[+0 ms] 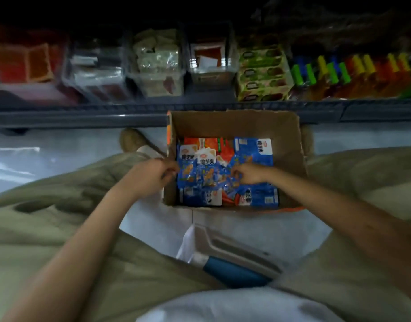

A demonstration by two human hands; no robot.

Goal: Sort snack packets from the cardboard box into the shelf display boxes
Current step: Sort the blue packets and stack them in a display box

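Nearest to me is the white shirt [223, 307], with trousers [49, 217] spread to either side. Between the knees a pale plastic stool [223, 245] with a blue bar [234, 273] sits on the floor [60, 154]; I can't make out more of it.

Both bare forearms reach forward to the box [234, 126], which stands open on the floor just past the knees. My left hand [153, 175] is at the box's left wall with its fingers curled. The blur keeps me from telling whether it grips a packet or the cardboard. My right hand [248, 176] is inside the box, fingers curled down and pinching into the blue packets [253, 152].

The blue packets cover most of the box's bottom, overlapping each other. Orange packets [211, 142] show beneath them toward the far side. A shoe [132, 139] rests on the floor just left of the box's far corner.

Beyond the box runs the dark edge of the shelf [83, 115]. On it stands a row of display boxes: clear bins [158, 63] holding pale packs, green cartons [262, 73] to their right, and red goods at both ends, all blurred.
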